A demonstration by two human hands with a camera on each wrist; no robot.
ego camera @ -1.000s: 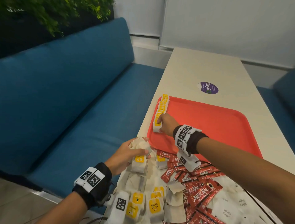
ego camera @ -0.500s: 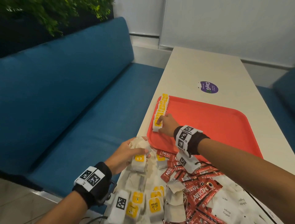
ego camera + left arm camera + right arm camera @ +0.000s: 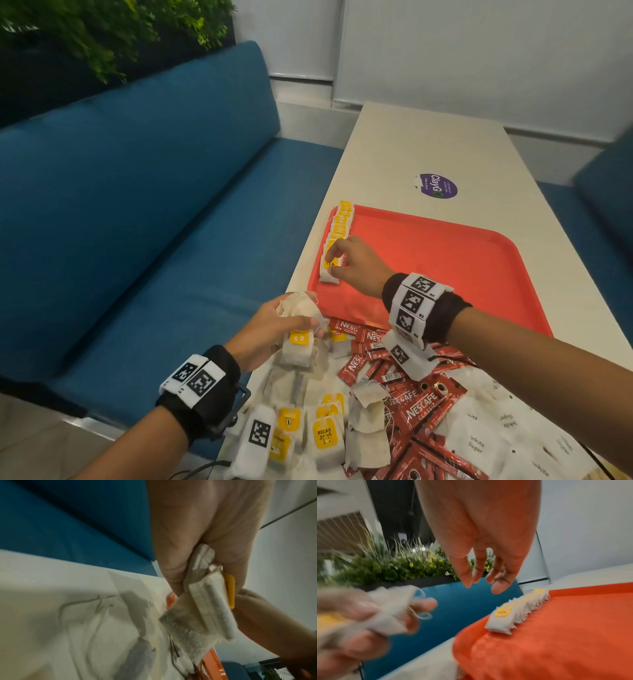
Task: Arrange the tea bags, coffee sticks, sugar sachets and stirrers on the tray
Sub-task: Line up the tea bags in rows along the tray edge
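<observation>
As the tea bags (image 3: pixel 337 236) are light, soft and crushable, flat sides are best pinched; a bunch (image 3: pixel 301 325) is gripped by the left hand (image 3: pixel 270 329) beside the tray (image 3: pixel 445 270), the right hand (image 3: pixel 356 265) hovers relaxed over the row.

The red coffee sticks (image 3: pixel 419 409) on the table carry the white words "NESCAFE CLASSIC"; the white sugar sachets (image 3: pixel 479 442) beside them are printed "White Sugar" in grey letters; one tea bag (image 3: pixel 324 437) in the near pile has a yellow tag that reads "RELAX"; the nearest tea bag of the row (image 3: pixel 329 265) on the tray shows "TEA" on its yellow tag; the round purple sticker (image 3: pixel 438 186) on the table reads "ClayG", the smaller lines on it are too small to read.
</observation>
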